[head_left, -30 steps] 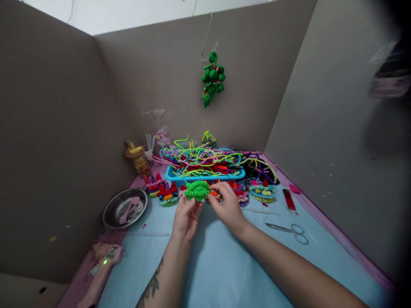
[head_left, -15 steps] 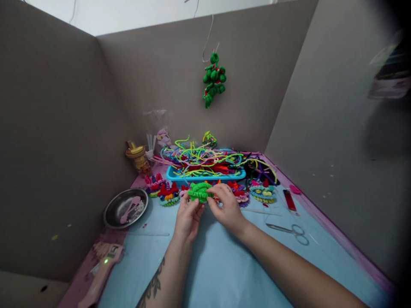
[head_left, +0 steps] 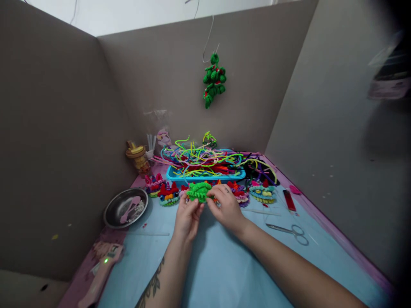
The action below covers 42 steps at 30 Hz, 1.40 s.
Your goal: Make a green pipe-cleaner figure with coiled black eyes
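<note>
A bright green pipe-cleaner piece, coiled and ridged, is held up above the front of the blue tray. My left hand grips its left and lower side between thumb and fingers. At its right edge, my right hand pinches with thumb and forefinger closed on it. Just behind the hands stands a row of colourful pipe-cleaner figures, among them a red and blue one on the left and a light blue and yellow one on the right. Some of the row is hidden by my hands.
A blue tray heaped with pipe cleaners stands at the back. To the left are a metal bowl and a pink glue gun. Scissors lie on the right. A green ornament hangs from the back panel.
The green piece has shifted very slightly left in my hands. Both hands keep nearly the same position and hold.
</note>
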Tool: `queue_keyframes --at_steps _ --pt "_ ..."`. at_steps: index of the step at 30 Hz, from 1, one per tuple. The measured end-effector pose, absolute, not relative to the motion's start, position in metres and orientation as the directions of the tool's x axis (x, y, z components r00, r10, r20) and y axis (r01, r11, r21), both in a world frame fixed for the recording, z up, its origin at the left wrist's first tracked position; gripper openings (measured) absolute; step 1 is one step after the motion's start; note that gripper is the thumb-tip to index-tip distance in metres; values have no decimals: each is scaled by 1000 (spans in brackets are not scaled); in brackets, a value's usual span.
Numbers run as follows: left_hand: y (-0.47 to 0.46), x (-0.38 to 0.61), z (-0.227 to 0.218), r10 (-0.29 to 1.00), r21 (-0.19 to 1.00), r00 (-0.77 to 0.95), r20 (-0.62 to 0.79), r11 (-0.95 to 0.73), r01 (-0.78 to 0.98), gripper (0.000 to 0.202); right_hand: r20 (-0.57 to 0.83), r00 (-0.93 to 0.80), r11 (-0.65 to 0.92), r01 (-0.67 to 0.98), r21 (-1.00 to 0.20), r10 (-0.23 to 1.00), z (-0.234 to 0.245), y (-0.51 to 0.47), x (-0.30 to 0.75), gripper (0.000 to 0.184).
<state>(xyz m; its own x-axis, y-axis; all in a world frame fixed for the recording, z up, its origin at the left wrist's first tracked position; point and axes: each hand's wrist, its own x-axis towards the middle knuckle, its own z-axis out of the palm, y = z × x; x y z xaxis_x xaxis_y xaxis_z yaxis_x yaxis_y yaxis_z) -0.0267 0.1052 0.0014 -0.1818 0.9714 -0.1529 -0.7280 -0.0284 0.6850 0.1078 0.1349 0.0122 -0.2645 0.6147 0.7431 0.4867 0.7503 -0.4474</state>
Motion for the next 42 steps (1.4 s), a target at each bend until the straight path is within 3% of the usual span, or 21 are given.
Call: queue_keyframes --at_steps 17,23,27,35,42 --pt "106 -31 3 971 615 -148 -187 -1 -788 32 704 -210 717 401 -571 678 8 141 109 7" --pt "109 -34 -2 958 598 -155 -240 21 -801 25 673 -160 684 309 -661 722 8 141 110 15" --pt "108 -34 -2 969 605 -148 -200 4 -796 29 619 -106 616 323 -719 778 8 139 108 1" --pt "103 -28 5 985 685 -161 -62 -76 -725 49 579 -70 563 355 -746 812 10 138 105 7" --pt "102 -25 5 983 701 -182 -20 -116 -704 55 397 -67 402 195 -895 915 11 140 104 8"
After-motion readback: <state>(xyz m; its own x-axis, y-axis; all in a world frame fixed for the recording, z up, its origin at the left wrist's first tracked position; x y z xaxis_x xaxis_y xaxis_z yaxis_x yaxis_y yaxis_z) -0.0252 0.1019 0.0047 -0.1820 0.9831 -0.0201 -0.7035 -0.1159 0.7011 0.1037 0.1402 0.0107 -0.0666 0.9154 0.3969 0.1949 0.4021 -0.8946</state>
